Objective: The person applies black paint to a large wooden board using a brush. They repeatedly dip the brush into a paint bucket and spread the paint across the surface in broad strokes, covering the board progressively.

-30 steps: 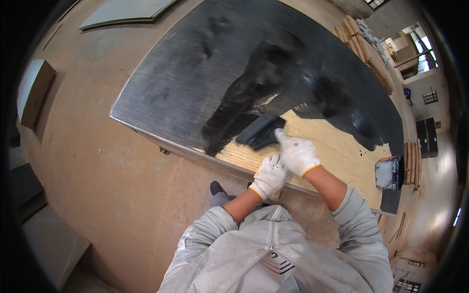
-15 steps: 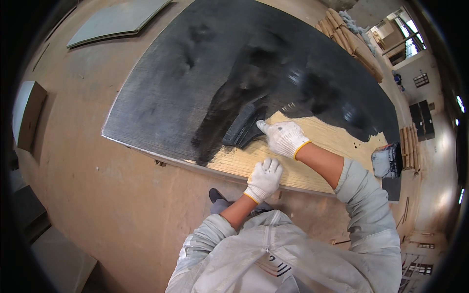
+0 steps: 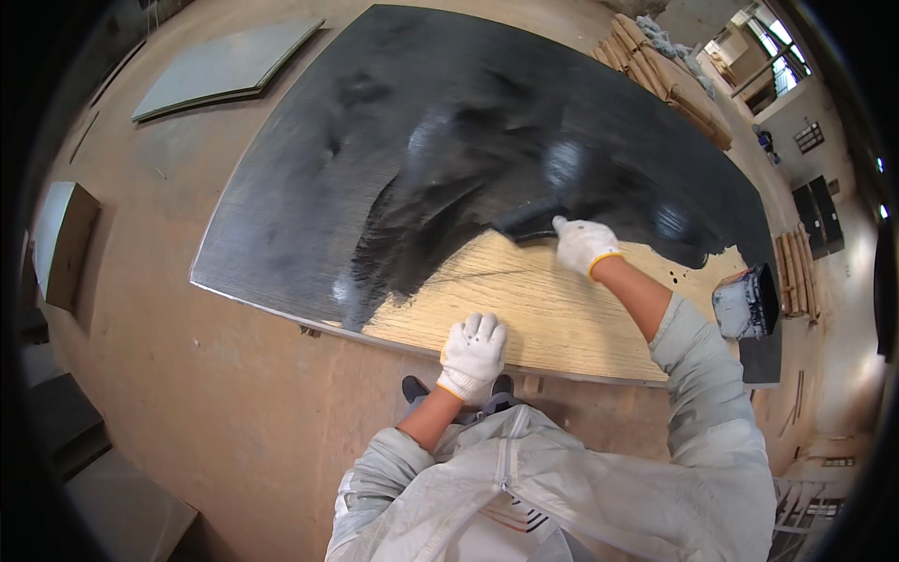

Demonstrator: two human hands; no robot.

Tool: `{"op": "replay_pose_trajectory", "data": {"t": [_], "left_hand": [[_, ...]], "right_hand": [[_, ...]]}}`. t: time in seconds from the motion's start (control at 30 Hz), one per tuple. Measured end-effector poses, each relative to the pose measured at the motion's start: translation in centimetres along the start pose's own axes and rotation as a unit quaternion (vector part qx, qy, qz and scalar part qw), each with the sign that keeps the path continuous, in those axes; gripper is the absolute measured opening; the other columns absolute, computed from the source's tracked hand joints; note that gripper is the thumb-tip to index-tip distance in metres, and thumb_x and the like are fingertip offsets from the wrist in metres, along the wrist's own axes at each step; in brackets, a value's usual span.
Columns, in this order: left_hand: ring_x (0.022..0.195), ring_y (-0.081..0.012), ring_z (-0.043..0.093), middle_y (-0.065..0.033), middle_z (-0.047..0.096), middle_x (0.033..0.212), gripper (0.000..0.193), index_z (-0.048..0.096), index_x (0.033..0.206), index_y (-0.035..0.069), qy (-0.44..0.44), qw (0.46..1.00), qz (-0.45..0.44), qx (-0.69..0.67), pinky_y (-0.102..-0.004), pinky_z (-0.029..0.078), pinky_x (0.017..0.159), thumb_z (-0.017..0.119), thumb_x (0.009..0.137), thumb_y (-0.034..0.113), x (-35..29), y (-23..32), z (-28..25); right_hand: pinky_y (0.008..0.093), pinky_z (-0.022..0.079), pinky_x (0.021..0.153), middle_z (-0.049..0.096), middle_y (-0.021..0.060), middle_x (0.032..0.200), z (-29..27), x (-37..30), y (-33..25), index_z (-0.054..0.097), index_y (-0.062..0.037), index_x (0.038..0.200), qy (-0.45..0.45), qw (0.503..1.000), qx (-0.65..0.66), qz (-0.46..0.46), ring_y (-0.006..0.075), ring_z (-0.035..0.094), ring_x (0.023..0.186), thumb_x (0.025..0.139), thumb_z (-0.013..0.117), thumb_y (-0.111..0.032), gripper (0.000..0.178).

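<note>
A large wood-grain panel (image 3: 552, 318) lies in front of me, mostly covered in wet black paint (image 3: 309, 187) with a bare yellowish patch along my side. My right hand (image 3: 587, 245), in a white knitted glove, is closed on the handle of a wide black-coated paintbrush (image 3: 532, 221). The brush rests on the border between the paint and the bare wood. My left hand (image 3: 473, 354), gloved too, lies on the panel's near edge, fingers forward and holding nothing.
A paint-smeared container (image 3: 743, 304) stands on the panel's right end, with a few black drops beside it. Grey boards (image 3: 229, 66) lie on the floor at the far left, and a box-like block (image 3: 64, 245) is nearer. Brown bundles (image 3: 665, 80) lie beyond the far right edge.
My right hand has moved the brush right and away from me, turning it more crosswise. My left hand has shifted left along the near edge. More bare wood shows where the brush was.
</note>
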State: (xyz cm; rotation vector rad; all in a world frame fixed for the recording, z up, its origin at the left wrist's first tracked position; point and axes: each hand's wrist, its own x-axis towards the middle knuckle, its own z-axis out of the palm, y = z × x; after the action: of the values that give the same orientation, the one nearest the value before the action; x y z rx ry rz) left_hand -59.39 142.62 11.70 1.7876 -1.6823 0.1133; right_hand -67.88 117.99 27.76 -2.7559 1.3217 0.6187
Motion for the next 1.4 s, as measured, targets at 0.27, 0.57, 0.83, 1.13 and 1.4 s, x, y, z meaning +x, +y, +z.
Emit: {"op": "replay_pose_trajectory", "data": {"t": [0.27, 0.57, 0.83, 1.13, 1.4], "left_hand": [[0.096, -0.0295, 0.060, -0.0049, 0.062, 0.107, 0.028, 0.065, 0.099, 0.016, 0.009, 0.997, -0.054, 0.052, -0.0453, 0.047, 0.079, 0.075, 0.073, 0.019, 0.2, 2.1, 0.7], [0.103, -0.0325, 0.060, -0.0076, 0.064, 0.112, 0.032, 0.068, 0.106, 0.015, -0.032, 0.995, -0.083, 0.033, -0.0475, 0.048, 0.087, 0.075, 0.075, 0.017, 1.4, 7.8, 3.3], [0.096, -0.0320, 0.061, -0.0070, 0.065, 0.105, 0.029, 0.066, 0.101, 0.015, -0.006, 0.997, -0.067, 0.041, -0.0479, 0.048, 0.082, 0.074, 0.073, 0.015, 2.6, 8.5, 3.7], [0.097, -0.0344, 0.060, -0.0082, 0.064, 0.108, 0.031, 0.068, 0.103, 0.015, -0.018, 0.995, -0.065, 0.070, -0.0491, 0.049, 0.083, 0.071, 0.073, 0.016, 1.7, 8.1, 3.7], [0.093, -0.0358, 0.059, -0.0113, 0.063, 0.107, 0.027, 0.068, 0.103, 0.013, -0.009, 0.996, -0.044, 0.075, -0.0509, 0.049, 0.081, 0.068, 0.076, 0.012, 1.4, 7.6, 4.2]], "right_hand": [[0.0512, 0.062, 0.086, 0.079, 0.0228, 0.112, 1.5, 3.5, 2.4, 0.069, -0.0047, 0.124, 0.007, 0.999, 0.032, -0.030, 0.0378, 0.079, 0.102, 0.098, 0.053, -0.015, 0.033], [0.0512, 0.060, 0.095, 0.078, 0.0209, 0.122, 4.6, -0.1, 8.6, 0.073, -0.0030, 0.122, 0.040, 0.995, 0.080, -0.032, 0.0382, 0.075, 0.114, 0.101, 0.047, -0.019, 0.037], [0.0484, 0.052, 0.112, 0.068, 0.0208, 0.143, 12.9, -2.7, 40.6, 0.075, -0.0063, 0.132, -0.009, 0.937, 0.105, 0.334, 0.0394, 0.065, 0.134, 0.093, 0.055, -0.017, 0.045], [0.0503, 0.061, 0.097, 0.077, 0.0169, 0.129, 5.6, 11.7, 27.9, 0.079, -0.0109, 0.125, 0.108, 0.989, 0.075, 0.065, 0.0358, 0.074, 0.119, 0.098, 0.054, -0.018, 0.038], [0.0514, 0.059, 0.097, 0.075, 0.0180, 0.132, 4.4, 5.3, 8.4, 0.056, -0.0069, 0.153, 0.013, 0.986, 0.115, -0.116, 0.0364, 0.072, 0.120, 0.111, 0.036, -0.023, 0.049]]}}
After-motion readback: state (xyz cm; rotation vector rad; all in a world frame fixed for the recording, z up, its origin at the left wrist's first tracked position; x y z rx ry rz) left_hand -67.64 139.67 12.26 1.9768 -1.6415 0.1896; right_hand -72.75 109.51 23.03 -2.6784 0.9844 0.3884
